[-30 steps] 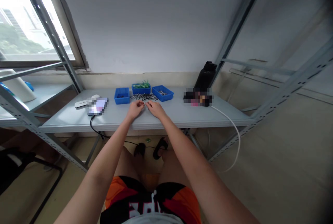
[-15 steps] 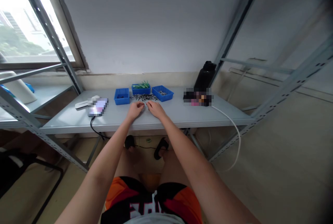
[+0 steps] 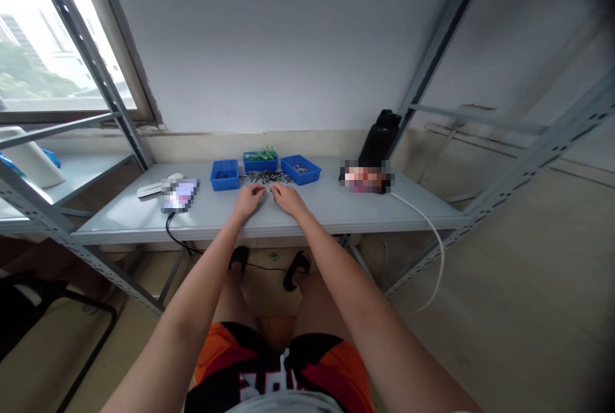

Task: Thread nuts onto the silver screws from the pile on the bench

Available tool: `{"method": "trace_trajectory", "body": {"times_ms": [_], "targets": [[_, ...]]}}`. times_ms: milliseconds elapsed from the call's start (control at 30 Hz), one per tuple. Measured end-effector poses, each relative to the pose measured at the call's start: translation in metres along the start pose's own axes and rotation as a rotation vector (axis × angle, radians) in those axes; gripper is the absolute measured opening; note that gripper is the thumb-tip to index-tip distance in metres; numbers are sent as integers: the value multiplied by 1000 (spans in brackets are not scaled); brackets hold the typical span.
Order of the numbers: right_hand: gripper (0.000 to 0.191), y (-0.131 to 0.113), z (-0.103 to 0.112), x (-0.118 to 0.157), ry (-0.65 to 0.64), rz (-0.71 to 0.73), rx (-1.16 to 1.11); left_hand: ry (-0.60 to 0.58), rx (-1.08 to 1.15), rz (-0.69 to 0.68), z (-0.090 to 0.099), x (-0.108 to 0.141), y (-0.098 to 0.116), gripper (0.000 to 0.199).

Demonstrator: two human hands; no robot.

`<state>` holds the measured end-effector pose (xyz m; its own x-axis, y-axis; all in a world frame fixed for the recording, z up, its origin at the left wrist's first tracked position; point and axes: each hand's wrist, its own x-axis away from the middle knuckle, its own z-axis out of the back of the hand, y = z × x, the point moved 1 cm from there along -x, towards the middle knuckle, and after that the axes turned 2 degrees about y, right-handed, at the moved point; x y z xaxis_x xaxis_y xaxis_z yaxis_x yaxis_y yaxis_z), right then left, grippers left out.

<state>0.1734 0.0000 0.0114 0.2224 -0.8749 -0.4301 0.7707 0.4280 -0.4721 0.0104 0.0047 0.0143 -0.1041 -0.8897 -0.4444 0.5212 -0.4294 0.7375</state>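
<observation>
My left hand (image 3: 250, 199) rests over the front of the grey shelf table, its fingers pinched together on something too small to make out. Close by on the right is my right hand (image 3: 285, 198), its fingers also pressed together, with what they hold hidden. A pile of small dark and silvery pieces (image 3: 267, 177) lies just beyond the fingertips. Around it stand a blue bin (image 3: 225, 181) with a few dark pieces at left, a blue bin (image 3: 261, 164) of green pieces behind, and a blue bin (image 3: 307, 175) holding small metallic pieces at right.
A black bottle (image 3: 380, 137) stands at the back right beside a blurred item with a white cable (image 3: 438, 240). On the left lie a phone (image 3: 180, 195) with a black cable and a white object (image 3: 151, 190). Metal shelf posts flank the table (image 3: 365, 214).
The view has shifted slightly. Both hands stay near the pile, fingers still together, with a slightly wider gap between the fingertips.
</observation>
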Motion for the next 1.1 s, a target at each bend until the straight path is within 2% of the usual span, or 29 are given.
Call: {"method": "trace_trajectory", "body": {"times_ms": [467, 700, 933, 1100], "targets": [[30, 0, 0, 0, 16, 9, -9, 24, 71, 7, 2, 2, 7, 20], [34, -2, 0, 2, -27, 148, 15, 63, 150, 0, 3, 4, 9, 21], [34, 0, -2, 0, 0, 84, 19, 33, 270, 118, -2, 2, 3, 21], [33, 0, -2, 1, 14, 71, 6, 27, 153, 26, 1, 3, 5, 21]]}}
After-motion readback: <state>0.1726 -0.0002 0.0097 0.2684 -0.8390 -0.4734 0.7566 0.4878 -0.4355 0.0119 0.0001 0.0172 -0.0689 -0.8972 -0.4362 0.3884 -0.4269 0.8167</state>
